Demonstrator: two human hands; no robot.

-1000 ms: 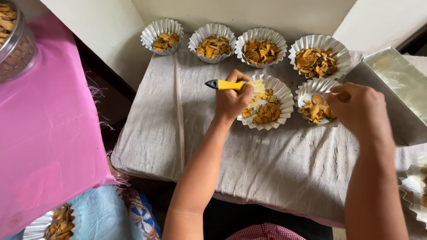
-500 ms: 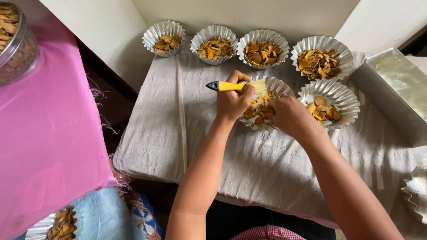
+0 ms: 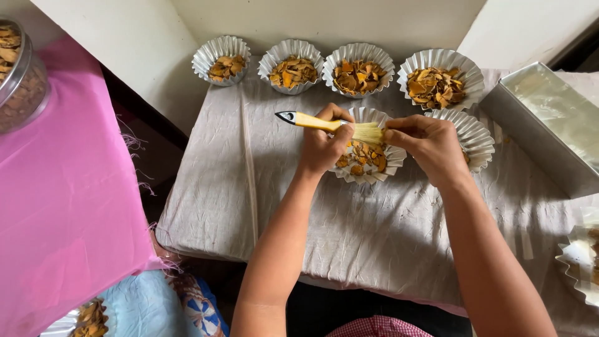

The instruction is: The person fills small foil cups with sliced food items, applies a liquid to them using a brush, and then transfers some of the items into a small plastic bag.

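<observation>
Left arm: bare, rising from the bottom edge of the view, forearm slanting up and slightly right toward the middle of the table.
Left wrist: nearly straight, back of the hand turned up toward the camera.
Left hand (image 3: 321,146): curled closed in a loose fist, fingers folded under, thumb pressed across the top.
Right arm: bare, coming in from the bottom right corner, forearm slanting up and left.
Right wrist: bent slightly inward.
Right hand (image 3: 427,145): knuckles up, fingers bunched and pinched together at the tips, pointing left toward the left hand.
Spacing: the two hands sit just beside each other, fingertips nearly meeting.
</observation>
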